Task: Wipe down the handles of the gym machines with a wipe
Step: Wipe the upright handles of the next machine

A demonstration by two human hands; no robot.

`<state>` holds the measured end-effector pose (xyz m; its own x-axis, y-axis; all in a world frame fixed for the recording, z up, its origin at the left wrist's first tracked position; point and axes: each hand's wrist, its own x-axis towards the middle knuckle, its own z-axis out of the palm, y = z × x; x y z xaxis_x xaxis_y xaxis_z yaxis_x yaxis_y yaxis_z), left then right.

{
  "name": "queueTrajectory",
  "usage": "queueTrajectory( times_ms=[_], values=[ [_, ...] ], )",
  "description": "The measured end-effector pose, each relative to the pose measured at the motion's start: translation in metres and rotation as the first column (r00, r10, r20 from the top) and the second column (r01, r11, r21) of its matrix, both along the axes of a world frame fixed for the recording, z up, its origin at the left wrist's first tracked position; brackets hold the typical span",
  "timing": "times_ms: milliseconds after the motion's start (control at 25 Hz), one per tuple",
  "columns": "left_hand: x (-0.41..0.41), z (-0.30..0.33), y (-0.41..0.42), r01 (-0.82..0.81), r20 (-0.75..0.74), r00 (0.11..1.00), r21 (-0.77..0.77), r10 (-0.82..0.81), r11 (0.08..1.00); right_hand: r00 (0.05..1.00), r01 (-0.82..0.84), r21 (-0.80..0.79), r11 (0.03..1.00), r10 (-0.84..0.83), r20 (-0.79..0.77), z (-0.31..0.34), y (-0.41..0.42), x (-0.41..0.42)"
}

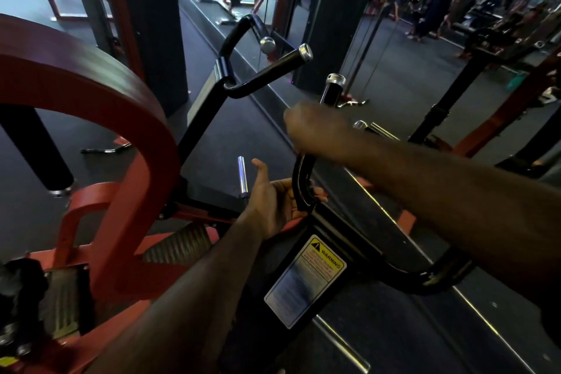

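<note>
A black curved handle (303, 179) with a chrome end cap (335, 79) rises from the machine's black arm. My right hand (315, 127) grips the upper part of this handle, fingers wrapped round it. No wipe shows; the fist hides whatever is under it. My left hand (273, 200) holds the lower bend of the same handle, thumb raised, fingers curled behind the bar. A second black handle (267, 70) with chrome caps stands further back to the left.
A red curved frame (115, 118) of the machine fills the left. A warning sticker (306, 279) sits on the black arm. A short chrome peg (241, 173) stands beside my left hand. A mirror wall (425, 48) ahead reflects people and other machines.
</note>
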<state>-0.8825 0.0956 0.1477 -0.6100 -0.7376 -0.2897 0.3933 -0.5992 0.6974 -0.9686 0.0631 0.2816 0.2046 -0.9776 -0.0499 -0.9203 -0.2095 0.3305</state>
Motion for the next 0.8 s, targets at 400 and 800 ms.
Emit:
queueTrajectory(
  times_ms=[400, 800],
  values=[
    [-0.011, 0.015, 0.005, -0.385, -0.144, 0.9, 0.185, 0.412, 0.904, 0.999, -0.038, 0.305, 0.952, 0.033, 0.023, -0.032, 0.039, 0.037],
    [0.01, -0.017, 0.001, -0.034, -0.071, 0.997, 0.075, 0.039, 0.997, 0.979, -0.103, -0.08, 0.992, 0.086, -0.187, 0.001, 0.004, 0.007]
  ],
)
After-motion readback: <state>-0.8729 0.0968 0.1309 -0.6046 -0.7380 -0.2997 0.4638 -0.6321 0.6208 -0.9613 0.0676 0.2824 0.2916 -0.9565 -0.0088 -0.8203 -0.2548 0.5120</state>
